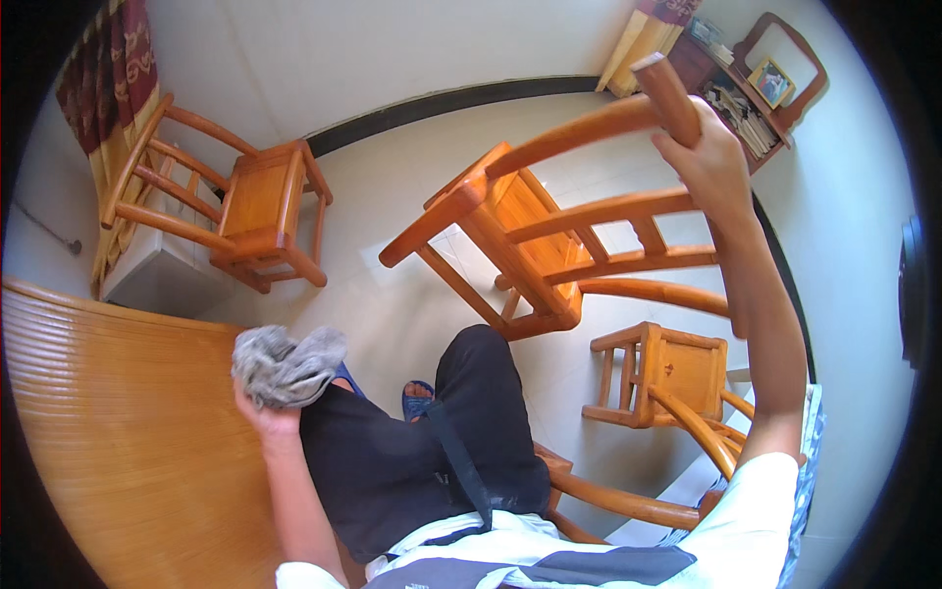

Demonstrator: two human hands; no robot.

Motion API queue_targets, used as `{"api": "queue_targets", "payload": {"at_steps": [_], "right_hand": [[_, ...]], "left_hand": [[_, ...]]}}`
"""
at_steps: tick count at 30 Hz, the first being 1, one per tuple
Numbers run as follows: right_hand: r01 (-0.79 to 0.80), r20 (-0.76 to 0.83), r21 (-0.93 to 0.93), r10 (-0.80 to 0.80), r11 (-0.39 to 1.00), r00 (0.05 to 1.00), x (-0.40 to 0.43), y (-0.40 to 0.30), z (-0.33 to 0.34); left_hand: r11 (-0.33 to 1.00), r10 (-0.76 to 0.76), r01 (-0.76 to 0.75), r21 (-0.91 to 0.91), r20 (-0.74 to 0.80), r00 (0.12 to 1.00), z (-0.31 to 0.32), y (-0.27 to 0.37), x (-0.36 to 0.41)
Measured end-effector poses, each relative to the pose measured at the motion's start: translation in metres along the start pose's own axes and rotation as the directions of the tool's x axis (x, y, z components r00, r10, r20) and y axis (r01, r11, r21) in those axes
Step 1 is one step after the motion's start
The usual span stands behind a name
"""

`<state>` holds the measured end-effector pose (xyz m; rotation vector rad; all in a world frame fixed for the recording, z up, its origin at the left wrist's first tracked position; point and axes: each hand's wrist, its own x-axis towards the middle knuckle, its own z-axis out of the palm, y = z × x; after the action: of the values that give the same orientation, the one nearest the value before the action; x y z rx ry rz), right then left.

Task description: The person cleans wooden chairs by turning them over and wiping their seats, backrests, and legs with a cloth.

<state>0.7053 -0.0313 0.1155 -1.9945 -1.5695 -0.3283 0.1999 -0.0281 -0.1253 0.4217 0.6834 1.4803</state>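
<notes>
In my left hand (268,420) is a crumpled grey cloth (287,366), held beside my left thigh near a wooden bed board or table panel. My right hand (710,166) grips the top rail of an orange-brown wooden chair (526,283), out at arm's length to the right. That chair is tilted, with its slatted back towards my right arm and its seat facing partly away. Whether its lower legs touch the floor is hard to tell. My right forearm covers part of the chair back.
A similar wooden chair (257,199) stands at the left by a curtain (121,96). Another wooden chair (688,372) is to the right. The curved wooden panel (140,412) fills the lower left. A cabinet with a mirror (765,96) stands at the far right wall.
</notes>
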Motion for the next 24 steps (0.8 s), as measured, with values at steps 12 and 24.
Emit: {"api": "queue_targets", "payload": {"at_steps": [12,24], "right_hand": [[0.445,0.13,-0.005,-0.441,0.896,0.888,0.044,0.018,0.021],[0.56,0.157,0.155,-0.58,0.814,0.8,-0.008,0.05,-0.023]], "left_hand": [[0.996,0.094,-0.094,-0.002,-0.011,0.995,-0.034,0.025,-0.036],[0.997,0.069,-0.07,-0.015,-0.05,0.996,-0.038,-0.002,-0.031]]}}
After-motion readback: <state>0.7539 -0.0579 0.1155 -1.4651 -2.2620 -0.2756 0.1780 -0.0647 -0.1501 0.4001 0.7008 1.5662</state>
